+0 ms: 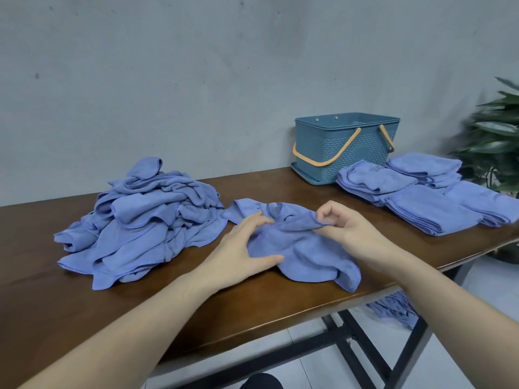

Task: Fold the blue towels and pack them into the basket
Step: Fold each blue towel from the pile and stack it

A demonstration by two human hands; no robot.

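The right hand (pixel 344 220) has a narrow grip, pinching the crumpled towel (pixel 303 248)'s edge; the left hand (pixel 247 245) rests flat on it. Best to find both corners and spread it flat on the desk (pixel 84 290), well in front of the basket (pixel 345 147).

Table (pixel 84 299): loose towel (pixel 303 248) at front centre. Unfolded pile (pixel 140 223) left of it. Folded stacks (pixel 421 197) right; basket (pixel 345 150) behind.
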